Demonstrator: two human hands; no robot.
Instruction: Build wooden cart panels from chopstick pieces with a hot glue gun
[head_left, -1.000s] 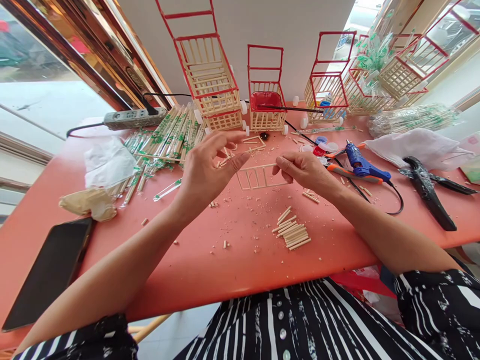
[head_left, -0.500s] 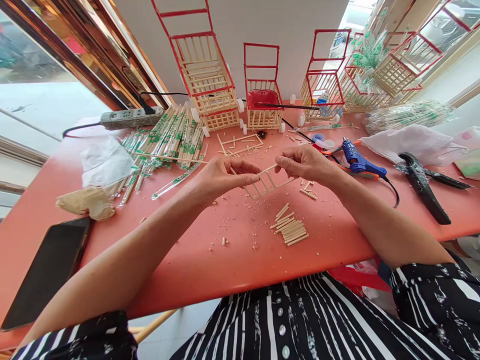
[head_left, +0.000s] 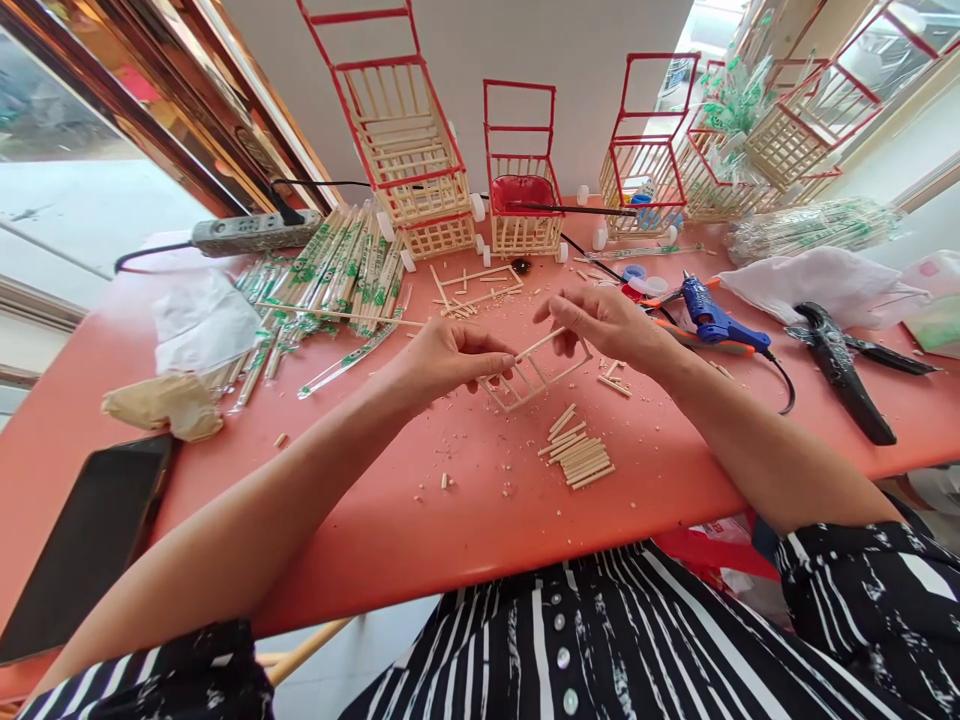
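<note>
A small ladder-like frame of thin wooden sticks [head_left: 534, 384] is held above the table, tilted. My left hand [head_left: 457, 352] pinches its left end between thumb and fingers. Over the frame's right end is my right hand [head_left: 589, 318], its thumb and fingertips apart and lifted off the upper stick. Some of its curled fingers show behind the frame. A long thin stick [head_left: 337, 314] runs behind my left hand; whether the hand touches it, I cannot tell. Below the frame lies a pile of short cut sticks [head_left: 581, 455].
Behind my hands lie another stick frame [head_left: 480, 290] and wrapped chopsticks [head_left: 337, 262]. Red-edged stick carts [head_left: 525, 215] line the wall. A blue glue gun [head_left: 712, 315] and black-handled cutters [head_left: 844, 375] are on the right, a phone [head_left: 90, 540] on the left.
My right hand's thumb and finger have come off the frame's upper stick and opened. The frame has dipped slightly, still in my left hand. The whole view has shifted a little.
</note>
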